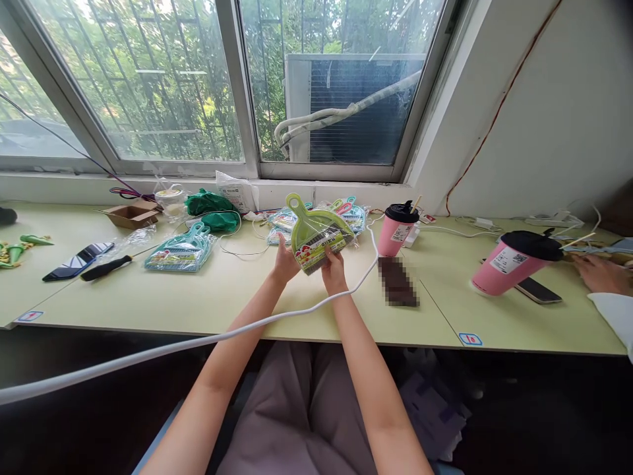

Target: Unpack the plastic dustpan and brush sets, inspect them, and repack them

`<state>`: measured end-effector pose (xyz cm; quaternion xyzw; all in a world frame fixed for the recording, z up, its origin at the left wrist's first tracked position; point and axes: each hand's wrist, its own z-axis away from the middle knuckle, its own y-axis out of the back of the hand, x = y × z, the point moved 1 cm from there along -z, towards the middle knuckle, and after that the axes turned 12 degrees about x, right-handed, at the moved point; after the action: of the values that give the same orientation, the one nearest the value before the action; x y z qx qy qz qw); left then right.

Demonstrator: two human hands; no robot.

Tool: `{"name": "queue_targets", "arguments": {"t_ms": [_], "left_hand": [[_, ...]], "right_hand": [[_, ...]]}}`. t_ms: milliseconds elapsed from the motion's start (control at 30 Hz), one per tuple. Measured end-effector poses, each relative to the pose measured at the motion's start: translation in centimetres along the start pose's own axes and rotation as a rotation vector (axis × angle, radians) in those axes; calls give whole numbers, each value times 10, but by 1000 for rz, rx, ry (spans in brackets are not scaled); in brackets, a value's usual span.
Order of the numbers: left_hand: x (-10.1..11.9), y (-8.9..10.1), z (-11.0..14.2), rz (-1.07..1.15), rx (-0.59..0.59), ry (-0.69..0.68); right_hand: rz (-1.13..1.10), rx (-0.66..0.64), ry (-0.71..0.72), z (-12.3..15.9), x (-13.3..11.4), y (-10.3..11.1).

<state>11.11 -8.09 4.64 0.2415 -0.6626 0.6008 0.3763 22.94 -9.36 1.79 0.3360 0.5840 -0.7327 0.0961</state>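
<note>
Your left grip (287,261) and right grip (334,269) both hold the green dustpan (307,225), narrowed on its lower sides above the counter (148,300). Press lightly and evenly so it doesn't twist, and mind the white cable (297,313) just below the right grip and the nearer pink cup (390,239) to its right.

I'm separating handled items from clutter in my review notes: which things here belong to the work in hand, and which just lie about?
In use, or likely related:
green dustpan, held by left hand and right hand
wrapped blue dustpan, similar

Probably just lying about:
pink cups
screwdriver
cardboard box
green bag
</note>
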Motion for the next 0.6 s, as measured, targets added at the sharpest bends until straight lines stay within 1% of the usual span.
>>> {"name": "queue_targets", "arguments": {"t_ms": [100,200,300,400,600], "left_hand": [[-5,0,3,8,-43,39],[-13,-1,2,-38,-61,2],[-18,2,-2,-130,-28,-26],[-19,7,-6,-168,10,-41],[-22,15,-10,-229,1,-38]], "right_hand": [[-11,43,29,-4,-1,5],[-10,66,42,-7,-1,8],[1,113,16,-9,0,9],[13,147,-27,-13,1,11],[67,265,-32,-23,5,22]]}}
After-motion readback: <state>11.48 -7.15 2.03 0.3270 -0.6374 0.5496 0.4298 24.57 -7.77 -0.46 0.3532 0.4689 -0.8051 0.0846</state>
